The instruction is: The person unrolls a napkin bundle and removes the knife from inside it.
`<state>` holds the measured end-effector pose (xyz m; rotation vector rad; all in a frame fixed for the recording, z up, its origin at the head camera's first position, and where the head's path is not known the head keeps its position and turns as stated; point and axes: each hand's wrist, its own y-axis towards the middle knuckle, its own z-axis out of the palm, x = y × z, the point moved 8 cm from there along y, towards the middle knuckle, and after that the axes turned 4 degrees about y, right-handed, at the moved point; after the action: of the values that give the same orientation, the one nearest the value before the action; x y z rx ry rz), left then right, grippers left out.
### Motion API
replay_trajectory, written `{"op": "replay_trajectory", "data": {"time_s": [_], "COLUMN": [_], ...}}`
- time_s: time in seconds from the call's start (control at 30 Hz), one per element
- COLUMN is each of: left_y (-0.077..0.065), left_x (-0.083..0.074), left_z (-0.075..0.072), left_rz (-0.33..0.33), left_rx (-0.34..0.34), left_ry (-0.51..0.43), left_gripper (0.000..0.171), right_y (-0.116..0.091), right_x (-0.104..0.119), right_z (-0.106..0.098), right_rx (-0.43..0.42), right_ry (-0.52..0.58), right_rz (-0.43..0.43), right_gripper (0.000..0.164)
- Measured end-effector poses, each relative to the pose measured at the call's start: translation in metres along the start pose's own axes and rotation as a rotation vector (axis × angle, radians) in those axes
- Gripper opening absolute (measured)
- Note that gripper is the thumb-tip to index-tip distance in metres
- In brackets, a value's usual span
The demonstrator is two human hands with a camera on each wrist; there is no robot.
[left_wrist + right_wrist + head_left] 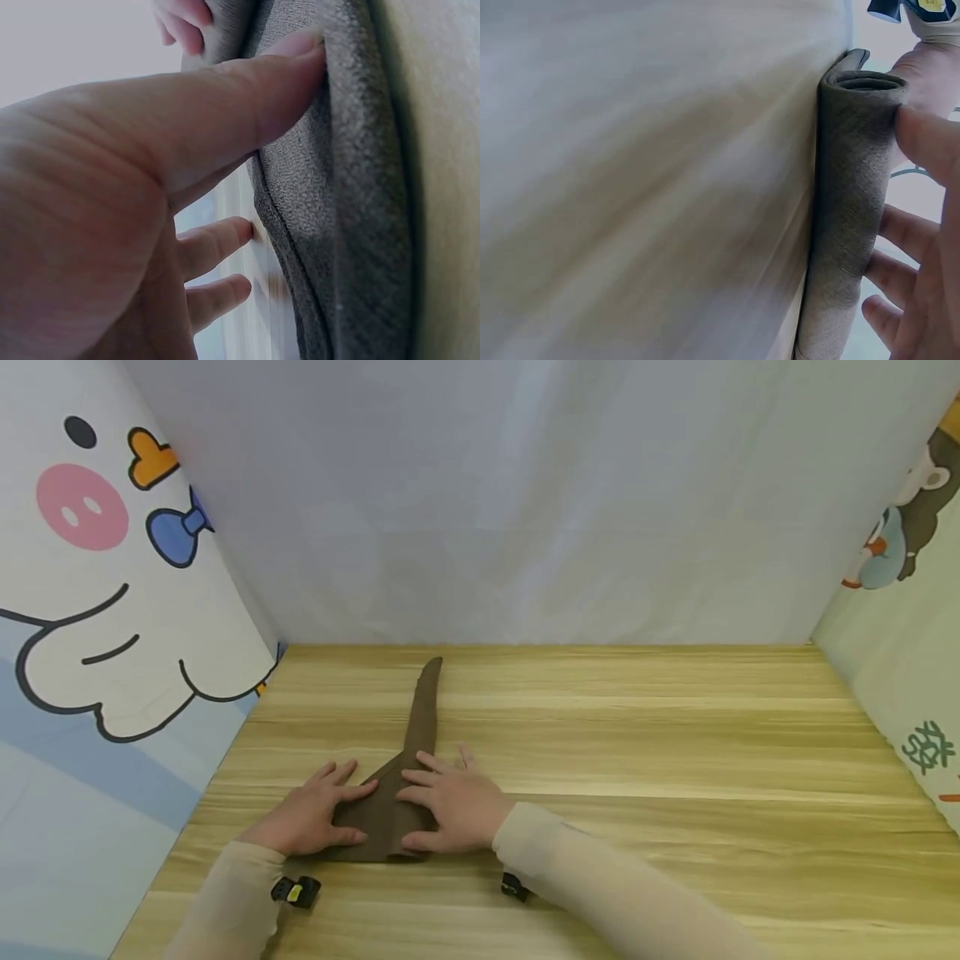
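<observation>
A dark brown cloth (384,817) lies on the table with its long narrow end stretching away toward the back. Its right edge is coiled into a roll (849,180), whose spiral end shows in the right wrist view. My right hand (461,806) rests on this roll with spread fingertips and thumb. At the left part of the cloth, my left hand (313,814) presses with the thumb and index finger. The left wrist view shows its thumb (247,97) lying straight against a thick fold of the fabric, other fingers extended past the edge.
The wood-grain table (660,735) extends far to the right of the cloth. A pale curtain (525,502) hangs behind it, with printed cartoon sheets at the left (90,610) and right (900,635). Black wrist cameras (296,892) sit under both sleeves.
</observation>
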<state>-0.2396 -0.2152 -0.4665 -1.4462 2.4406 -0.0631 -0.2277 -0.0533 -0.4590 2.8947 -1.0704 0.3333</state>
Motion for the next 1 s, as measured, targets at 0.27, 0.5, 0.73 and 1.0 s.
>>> {"op": "replay_trajectory", "data": {"time_s": [0.27,0.5,0.73,1.0], "left_y": [0.001,-0.001,-0.001,-0.001], "left_x": [-0.001,-0.001,-0.001,0.001], "left_z": [0.001,0.0,-0.001,0.001], "left_rz": [0.018,0.006,0.007,0.019], "left_rx": [-0.009,-0.012,-0.027,-0.019], "left_ry": [-0.027,-0.026,-0.014,-0.038], "left_gripper": [0.075,0.075,0.075,0.075], "right_y": [-0.022,-0.038,-0.046,-0.027], "right_x": [-0.013,-0.024,-0.026,-0.013], "right_z": [-0.005,-0.006,-0.007,-0.021], "right_rx": [-0.039,-0.067,-0.041,-0.021], "right_ry": [0.024,0.09,0.123,0.088], "right_rz": [0.0,-0.005,-0.005,-0.084], "right_gripper": [0.069,0.068,0.071,0.07]}}
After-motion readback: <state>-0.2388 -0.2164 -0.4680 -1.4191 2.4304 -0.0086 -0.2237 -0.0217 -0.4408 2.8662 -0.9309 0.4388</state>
